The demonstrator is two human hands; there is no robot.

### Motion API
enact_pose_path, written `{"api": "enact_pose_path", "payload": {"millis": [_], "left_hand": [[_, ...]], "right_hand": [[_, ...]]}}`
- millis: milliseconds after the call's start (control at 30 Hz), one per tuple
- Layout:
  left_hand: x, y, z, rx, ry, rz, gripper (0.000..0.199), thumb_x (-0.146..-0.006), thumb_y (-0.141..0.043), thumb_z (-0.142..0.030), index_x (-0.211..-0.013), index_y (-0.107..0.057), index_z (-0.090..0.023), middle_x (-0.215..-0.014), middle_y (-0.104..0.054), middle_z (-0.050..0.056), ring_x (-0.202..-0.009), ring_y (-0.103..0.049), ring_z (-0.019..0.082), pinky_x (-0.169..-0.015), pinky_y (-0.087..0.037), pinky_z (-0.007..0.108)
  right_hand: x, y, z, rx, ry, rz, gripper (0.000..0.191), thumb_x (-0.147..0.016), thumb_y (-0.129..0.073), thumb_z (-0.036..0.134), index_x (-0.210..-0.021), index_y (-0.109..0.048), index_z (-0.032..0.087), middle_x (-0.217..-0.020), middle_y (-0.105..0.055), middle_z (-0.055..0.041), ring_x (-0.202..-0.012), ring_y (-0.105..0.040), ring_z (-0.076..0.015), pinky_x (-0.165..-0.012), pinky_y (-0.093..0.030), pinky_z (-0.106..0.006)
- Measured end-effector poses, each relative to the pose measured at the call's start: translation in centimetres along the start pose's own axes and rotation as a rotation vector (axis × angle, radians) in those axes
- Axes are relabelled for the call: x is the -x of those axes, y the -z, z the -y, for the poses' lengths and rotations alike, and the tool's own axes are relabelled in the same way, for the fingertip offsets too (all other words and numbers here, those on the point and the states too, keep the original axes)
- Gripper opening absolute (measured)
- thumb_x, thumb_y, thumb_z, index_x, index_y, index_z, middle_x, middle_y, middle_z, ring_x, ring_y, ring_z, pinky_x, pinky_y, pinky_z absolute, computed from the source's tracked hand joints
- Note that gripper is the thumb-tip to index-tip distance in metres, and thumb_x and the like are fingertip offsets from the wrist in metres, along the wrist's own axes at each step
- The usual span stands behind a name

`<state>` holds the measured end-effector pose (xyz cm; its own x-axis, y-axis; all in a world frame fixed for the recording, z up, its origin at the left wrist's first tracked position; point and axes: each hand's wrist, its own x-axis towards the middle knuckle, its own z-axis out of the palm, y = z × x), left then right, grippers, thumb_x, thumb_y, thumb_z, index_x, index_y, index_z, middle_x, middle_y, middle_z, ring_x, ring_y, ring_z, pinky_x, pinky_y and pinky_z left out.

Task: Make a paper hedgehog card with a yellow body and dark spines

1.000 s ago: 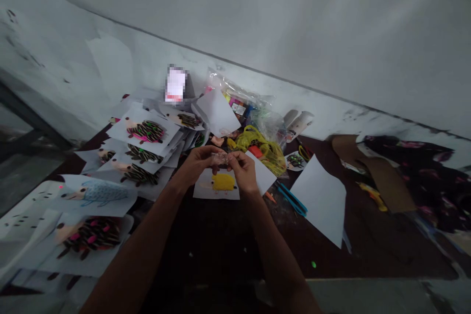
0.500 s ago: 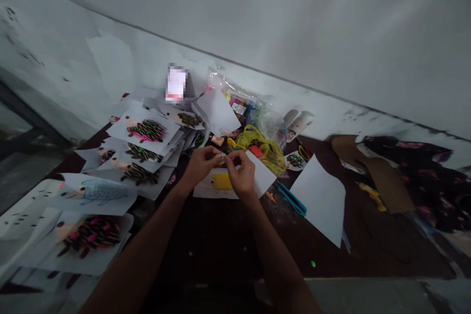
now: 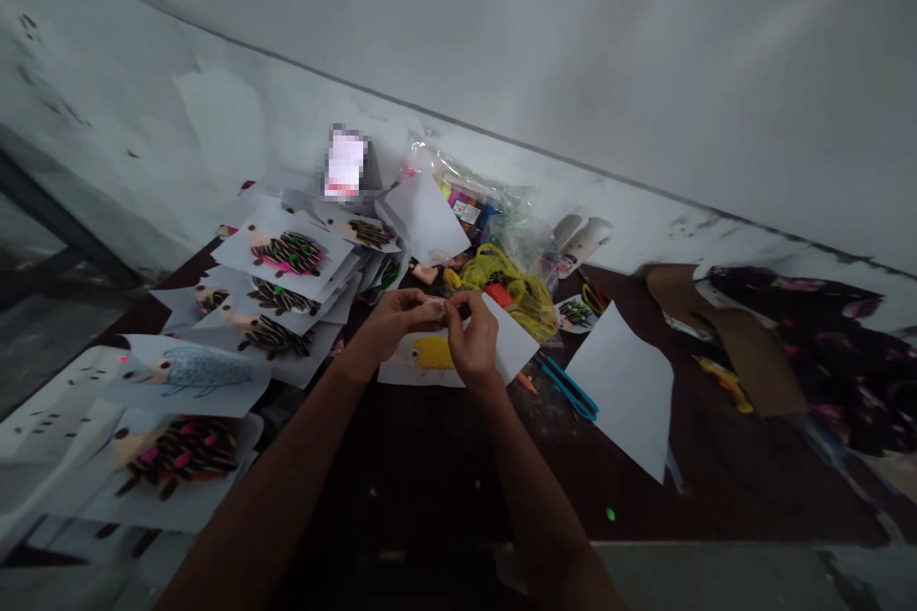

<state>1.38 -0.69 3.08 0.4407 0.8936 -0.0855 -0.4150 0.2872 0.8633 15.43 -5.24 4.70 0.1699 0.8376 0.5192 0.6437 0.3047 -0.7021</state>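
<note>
My left hand (image 3: 398,325) and my right hand (image 3: 473,341) meet at their fingertips, both closed in a pinch. Something small and pale shows between them, too small to name. Just below the fingers lies a white sheet (image 3: 398,374) bearing a yellow hedgehog picture (image 3: 432,352); the right hand hides part of it. Behind the hands sits a yellow net bag (image 3: 531,307) with a red piece (image 3: 500,295) on it. A blue tool (image 3: 571,388), perhaps scissors, lies to the right of my right hand, beside a small orange piece (image 3: 528,384).
Stacked hedgehog pictures (image 3: 287,253) fill the left side, with a blue hedgehog drawing (image 3: 204,372) nearer. A blank sheet (image 3: 627,391) lies right of the blue tool. Further right are brown cardboard (image 3: 759,358), a yellow tool (image 3: 723,384) and dark flowered cloth (image 3: 809,334). A wall stands behind.
The fingertips of both hands have shifted slightly against each other, still pinched together over the sheet. Nothing on the table has visibly been moved.
</note>
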Motion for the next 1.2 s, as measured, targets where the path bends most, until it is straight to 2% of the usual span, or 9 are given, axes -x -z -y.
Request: {"api": "enact_pose_path", "payload": {"millis": [167,300,467,567,667,867,1100,1200], "left_hand": [[0.2,-0.1,-0.1,0.104,0.006,0.067,0.029,-0.062,-0.093,-0.033,-0.069,-0.073,-0.014,-0.098,-0.078,0.008,-0.084,-0.071,0.017,-0.079,-0.060,0.032],[0.2,0.0,-0.1,0.087,0.006,0.090,0.030,-0.064,-0.092,-0.036,-0.078,-0.077,-0.015,-0.098,-0.078,0.008,-0.084,-0.070,0.017,-0.079,-0.060,0.032],[0.0,0.5,-0.6,-0.023,-0.054,-0.044,0.037,-0.056,-0.094,-0.039,-0.069,-0.070,-0.014,-0.089,-0.075,0.005,-0.074,-0.066,0.015,-0.071,-0.057,0.028],[0.0,0.4,-0.9,-0.085,-0.090,-0.075,0.042,-0.052,-0.094,-0.041,-0.070,-0.067,-0.014,-0.080,-0.071,0.002,-0.070,-0.064,0.014,-0.065,-0.053,0.026],[0.0,0.1,-1.0,-0.159,-0.149,-0.063,0.043,-0.051,-0.093,-0.037,-0.063,-0.058,-0.015,-0.075,-0.067,-0.001,-0.068,-0.061,0.013,-0.063,-0.048,0.024],[-0.1,0.2,-0.8,-0.300,-0.207,-0.125,0.040,-0.057,-0.089,-0.037,-0.063,-0.056,-0.016,-0.072,-0.063,-0.002,-0.066,-0.056,0.011,-0.064,-0.046,0.023],[-0.1,0.5,-0.6,-0.177,-0.119,-0.048,0.042,-0.058,-0.091,-0.046,-0.070,-0.063,-0.016,-0.076,-0.068,0.000,-0.071,-0.064,0.016,-0.074,-0.055,0.031],[-0.3,0.8,-0.6,-0.080,-0.099,-0.048,0.043,-0.068,-0.083,-0.056,-0.076,-0.068,-0.017,-0.081,-0.072,0.004,-0.078,-0.068,0.021,-0.079,-0.057,0.037]], "right_hand": [[0.0,0.1,0.0,-0.080,0.023,-0.017,0.012,-0.093,-0.053,0.028,-0.085,-0.060,0.022,-0.077,-0.063,-0.0007,-0.069,-0.056,-0.0156,-0.068,-0.046,-0.028],[-0.1,0.1,0.0,-0.163,-0.002,0.015,0.012,-0.092,-0.057,0.029,-0.085,-0.064,0.022,-0.077,-0.063,-0.0007,-0.069,-0.056,-0.0153,-0.067,-0.046,-0.028],[-0.5,0.4,0.3,-0.295,-0.014,0.072,0.019,-0.092,-0.057,0.032,-0.086,-0.072,0.021,-0.087,-0.066,-0.0039,-0.079,-0.060,-0.0170,-0.073,-0.048,-0.030],[-0.5,0.4,0.6,-0.299,-0.090,0.106,0.017,-0.084,-0.070,0.039,-0.081,-0.073,0.022,-0.081,-0.066,-0.0020,-0.073,-0.057,-0.0158,-0.069,-0.047,-0.029],[-0.4,0.2,0.5,-0.322,-0.193,0.100,0.021,-0.074,-0.080,0.042,-0.076,-0.074,0.022,-0.075,-0.067,-0.0004,-0.067,-0.055,-0.0147,-0.064,-0.046,-0.028],[-0.6,0.4,-0.1,-0.578,-0.400,0.243,0.022,-0.071,-0.081,0.043,-0.076,-0.078,0.022,-0.074,-0.072,-0.0013,-0.068,-0.062,-0.0163,-0.069,-0.050,-0.031],[-0.7,0.7,-0.7,-0.756,-0.546,0.260,0.029,-0.068,-0.084,0.049,-0.075,-0.076,0.022,-0.067,-0.066,0.0017,-0.058,-0.052,-0.0112,-0.060,-0.045,-0.026],[-1.0,0.7,-1.1,-0.728,-0.522,0.187,0.034,-0.067,-0.084,0.053,-0.073,-0.073,0.022,-0.063,-0.062,0.0032,-0.056,-0.048,-0.0101,-0.058,-0.042,-0.025]]}}
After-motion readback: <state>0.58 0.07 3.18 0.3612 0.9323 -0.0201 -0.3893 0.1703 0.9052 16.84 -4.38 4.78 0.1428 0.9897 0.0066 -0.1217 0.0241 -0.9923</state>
